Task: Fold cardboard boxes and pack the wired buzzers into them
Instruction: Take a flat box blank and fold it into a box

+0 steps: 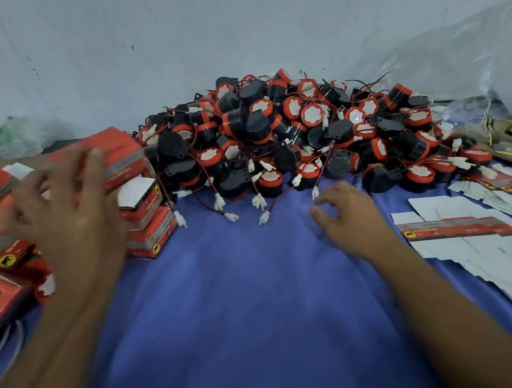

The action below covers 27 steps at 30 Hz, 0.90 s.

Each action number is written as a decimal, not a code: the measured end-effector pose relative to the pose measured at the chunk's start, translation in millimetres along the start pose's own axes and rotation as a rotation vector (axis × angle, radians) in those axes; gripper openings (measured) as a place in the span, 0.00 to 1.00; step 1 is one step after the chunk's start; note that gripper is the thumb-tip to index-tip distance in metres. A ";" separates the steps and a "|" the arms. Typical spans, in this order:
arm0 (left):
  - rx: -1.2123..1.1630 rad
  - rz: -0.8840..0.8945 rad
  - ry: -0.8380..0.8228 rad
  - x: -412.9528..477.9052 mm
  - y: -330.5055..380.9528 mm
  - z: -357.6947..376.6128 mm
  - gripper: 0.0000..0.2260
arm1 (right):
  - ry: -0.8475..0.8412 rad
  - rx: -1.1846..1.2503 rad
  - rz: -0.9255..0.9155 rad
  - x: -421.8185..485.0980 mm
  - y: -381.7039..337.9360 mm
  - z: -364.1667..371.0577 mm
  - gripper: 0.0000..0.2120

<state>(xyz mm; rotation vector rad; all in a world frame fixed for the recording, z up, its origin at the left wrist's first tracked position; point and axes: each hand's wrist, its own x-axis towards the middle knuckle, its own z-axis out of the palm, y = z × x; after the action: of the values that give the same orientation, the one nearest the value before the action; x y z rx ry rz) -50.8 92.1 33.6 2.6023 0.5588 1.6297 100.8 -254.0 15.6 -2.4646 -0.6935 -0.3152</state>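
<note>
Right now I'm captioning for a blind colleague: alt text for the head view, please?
A person's left hand, fingers spread, reaches at a stack of red cardboard boxes, while the empty right hand is over a blue cloth. Behind lies a heap of round black-and-red wired buzzers; flat white cardboard blanks lie at right.

A heap of round black-and-red wired buzzers [287, 137] lies at twelve o'clock on the blue cloth [256, 300]. At nine o'clock the blurred left hand [68, 213] spreads its fingers against stacked red cardboard boxes [118, 155]. Toward three o'clock the loosely curled right hand [350, 217] rests on the cloth, near flat white-and-red cardboard blanks [470, 239].
</note>
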 end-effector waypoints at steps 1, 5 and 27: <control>0.005 -0.070 -0.066 1.0 -11.9 -0.2 0.19 | -0.030 -0.087 0.072 2.1 6.2 -7.2 0.15; 0.093 -0.106 -0.119 -4.3 -24.1 4.2 0.25 | -0.088 -0.363 0.366 0.9 32.1 -39.0 0.25; 0.015 0.054 -0.179 19.7 18.8 22.0 0.20 | -0.424 -0.424 0.624 -6.5 59.8 -70.8 0.27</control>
<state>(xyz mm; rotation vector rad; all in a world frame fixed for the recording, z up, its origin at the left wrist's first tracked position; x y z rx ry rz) -18.4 84.3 44.5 2.7591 0.4976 1.3906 122.5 -339.6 44.4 -3.0306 0.0318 0.3447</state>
